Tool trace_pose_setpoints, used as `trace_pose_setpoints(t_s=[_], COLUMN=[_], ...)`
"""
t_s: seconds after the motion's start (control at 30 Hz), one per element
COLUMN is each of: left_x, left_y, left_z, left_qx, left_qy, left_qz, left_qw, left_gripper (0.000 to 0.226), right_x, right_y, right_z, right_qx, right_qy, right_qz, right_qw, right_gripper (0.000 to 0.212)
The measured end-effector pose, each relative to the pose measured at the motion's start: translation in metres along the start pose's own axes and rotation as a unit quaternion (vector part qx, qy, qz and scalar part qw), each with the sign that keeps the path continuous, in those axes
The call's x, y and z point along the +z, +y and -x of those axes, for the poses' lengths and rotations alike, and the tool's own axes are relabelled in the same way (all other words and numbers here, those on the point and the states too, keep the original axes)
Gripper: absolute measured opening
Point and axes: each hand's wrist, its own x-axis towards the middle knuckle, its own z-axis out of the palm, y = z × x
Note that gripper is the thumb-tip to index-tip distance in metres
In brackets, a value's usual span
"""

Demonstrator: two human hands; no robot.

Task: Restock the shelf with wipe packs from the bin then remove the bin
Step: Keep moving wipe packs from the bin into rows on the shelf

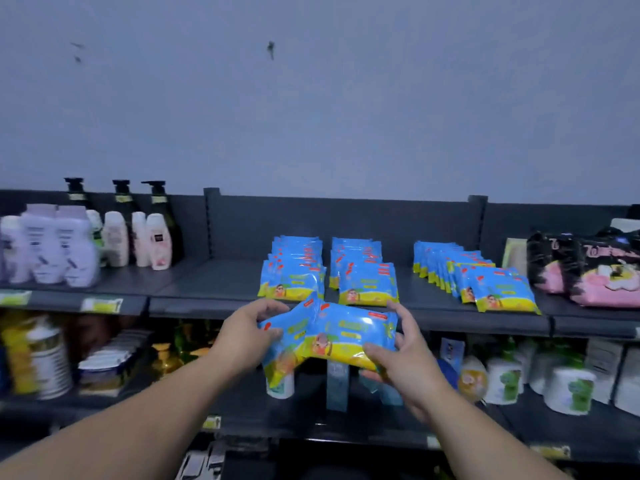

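Blue blurred wipe packs (334, 336) in left hand (242, 337), right hand (410, 370).

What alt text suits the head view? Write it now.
The left hand and right hand hold blue-and-yellow plastic wipe packs before a dark grey metal shelf, where three rows of matching packs stand. Lilac and white plastic bottles stand left, pink-and-black packs right.

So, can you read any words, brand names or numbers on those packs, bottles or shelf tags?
No text here is sharp enough to quote.
held wipe packs: red and yellow label patches, print blurred.
shelved wipe packs: same design, too small to read.
black and pink packs: white script lettering, blurred.
pale bottles: small dark labels, unreadable.
shelf tags: blurred.
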Motion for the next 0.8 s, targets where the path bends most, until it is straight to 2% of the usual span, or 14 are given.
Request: trace_pose_setpoints(t_s=[0.2,0.37,0.8], left_x=[-0.075,-0.106,-0.11], left_y=[-0.039,-0.06,-0.042], left_z=[-0.024,-0.044,-0.127], left_qx=[0.018,0.012,0.037], left_qy=[0.012,0.019,0.074], left_qz=[-0.015,-0.013,-0.009], left_qw=[1.0,1.0,0.997], left_gripper=[0.032,0.033,0.034], right_x=[0.086,0.124,0.125], right_y=[0.0,-0.001,-0.037], right_z=[-0.031,-0.052,-0.15], right_qx=[-0.017,-0.041,-0.145], right_qy=[-0.011,-0.014,-0.001], right_qz=[0.026,0.064,0.208], right_qw=[0.999,0.997,0.967], right_gripper=[0.064,0.062,0.064])
